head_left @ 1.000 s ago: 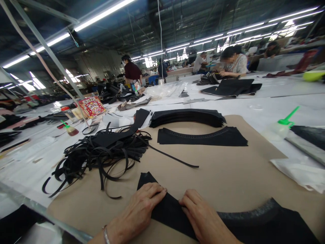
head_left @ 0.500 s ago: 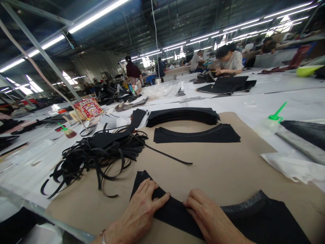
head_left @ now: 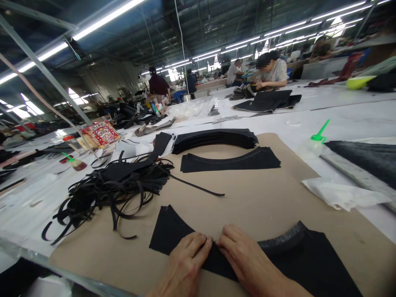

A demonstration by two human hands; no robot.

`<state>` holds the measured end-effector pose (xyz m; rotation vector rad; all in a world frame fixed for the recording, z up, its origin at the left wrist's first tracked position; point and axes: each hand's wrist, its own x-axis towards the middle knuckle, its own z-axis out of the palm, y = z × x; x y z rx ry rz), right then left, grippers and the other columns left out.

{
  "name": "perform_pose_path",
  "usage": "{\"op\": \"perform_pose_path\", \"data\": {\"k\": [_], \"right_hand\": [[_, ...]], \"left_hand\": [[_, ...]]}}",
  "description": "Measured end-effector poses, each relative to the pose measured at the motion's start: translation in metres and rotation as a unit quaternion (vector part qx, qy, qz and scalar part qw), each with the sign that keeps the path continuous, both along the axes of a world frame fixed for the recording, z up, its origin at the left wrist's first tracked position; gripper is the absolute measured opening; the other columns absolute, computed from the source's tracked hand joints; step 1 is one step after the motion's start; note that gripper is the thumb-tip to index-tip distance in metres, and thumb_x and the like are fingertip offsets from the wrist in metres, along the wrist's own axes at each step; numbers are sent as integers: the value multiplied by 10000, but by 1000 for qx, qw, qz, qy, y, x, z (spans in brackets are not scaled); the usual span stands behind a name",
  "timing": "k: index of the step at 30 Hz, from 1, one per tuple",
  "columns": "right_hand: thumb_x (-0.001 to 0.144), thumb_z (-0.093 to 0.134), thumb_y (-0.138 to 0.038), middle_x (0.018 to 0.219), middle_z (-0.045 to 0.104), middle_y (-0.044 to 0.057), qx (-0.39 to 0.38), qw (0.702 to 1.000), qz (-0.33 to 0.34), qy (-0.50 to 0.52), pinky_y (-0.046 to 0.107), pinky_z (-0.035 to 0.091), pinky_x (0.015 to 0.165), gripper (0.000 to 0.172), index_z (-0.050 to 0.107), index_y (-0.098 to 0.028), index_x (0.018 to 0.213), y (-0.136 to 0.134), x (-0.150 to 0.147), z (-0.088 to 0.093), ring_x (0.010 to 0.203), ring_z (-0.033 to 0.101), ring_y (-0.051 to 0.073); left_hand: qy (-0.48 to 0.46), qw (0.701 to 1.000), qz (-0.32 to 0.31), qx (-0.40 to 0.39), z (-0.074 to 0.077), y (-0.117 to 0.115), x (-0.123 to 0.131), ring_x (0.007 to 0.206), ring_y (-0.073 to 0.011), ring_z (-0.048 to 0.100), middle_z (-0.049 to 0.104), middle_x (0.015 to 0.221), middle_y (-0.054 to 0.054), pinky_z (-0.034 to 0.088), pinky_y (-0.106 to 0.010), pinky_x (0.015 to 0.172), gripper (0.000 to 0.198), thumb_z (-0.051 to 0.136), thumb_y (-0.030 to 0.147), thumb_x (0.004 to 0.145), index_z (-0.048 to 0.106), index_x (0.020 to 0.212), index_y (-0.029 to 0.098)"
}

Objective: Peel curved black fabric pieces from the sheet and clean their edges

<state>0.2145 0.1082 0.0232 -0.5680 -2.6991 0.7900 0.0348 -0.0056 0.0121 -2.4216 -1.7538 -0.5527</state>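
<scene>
The black curved panel [head_left: 312,264] lies directly beneath the grips, with the left hand [head_left: 185,264] and right hand [head_left: 247,260] set on it, fingertips [head_left: 208,242] close together, clamping indeterminate, on a tan card sheet [head_left: 247,206], black strips [head_left: 108,189] lying ahead and left.

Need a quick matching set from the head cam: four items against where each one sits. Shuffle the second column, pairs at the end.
Things
1. Stack of curved black pieces
2. Tangle of black strips
3. Squeeze bottle with green spout
4. Left hand

Places
A. On the white table covering, right of the tan board
B. Flat on the black cut piece
C. Along the board's far edge
D. Over the board's left side

Pairs: 1-C, 2-D, 3-A, 4-B
</scene>
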Motion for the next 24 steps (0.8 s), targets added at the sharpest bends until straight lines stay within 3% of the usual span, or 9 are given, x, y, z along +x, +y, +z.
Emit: {"op": "perform_pose_path", "data": {"k": [6,14,18,24], "right_hand": [[932,442,-69,934,554,60,-29,1000,10,-8,350,448,792,199,605,-172,886,8,14,4,882,530,203],[964,395,-103,931,536,60,-18,999,32,-21,345,452,781,221,595,-174,905,6,20,3,875,533,195],[950,388,-76,918,538,71,27,999,36,-12,358,463,759,225,591,-164,910,0,16,-2,856,526,207],[907,430,-45,909,577,75,66,997,39,14,346,496,752,209,595,-175,899,1,16,-4,847,555,208]], "left_hand": [[63,997,-17,33,4,-8,-6,1156,-222,572,635,1230,-105,520,-379,951,515,409,81,805,517,1305,139],[-27,999,6,-23,32,-5,-7,1053,-149,614,678,1124,-23,422,-390,1041,469,385,16,816,603,1171,231],[-96,993,64,3,27,1,9,1023,-204,590,652,1096,-78,491,-404,915,373,387,44,850,644,1072,200],[-98,994,35,29,10,7,35,871,-220,605,650,955,-107,546,-358,734,350,368,90,880,605,1135,134]]}}
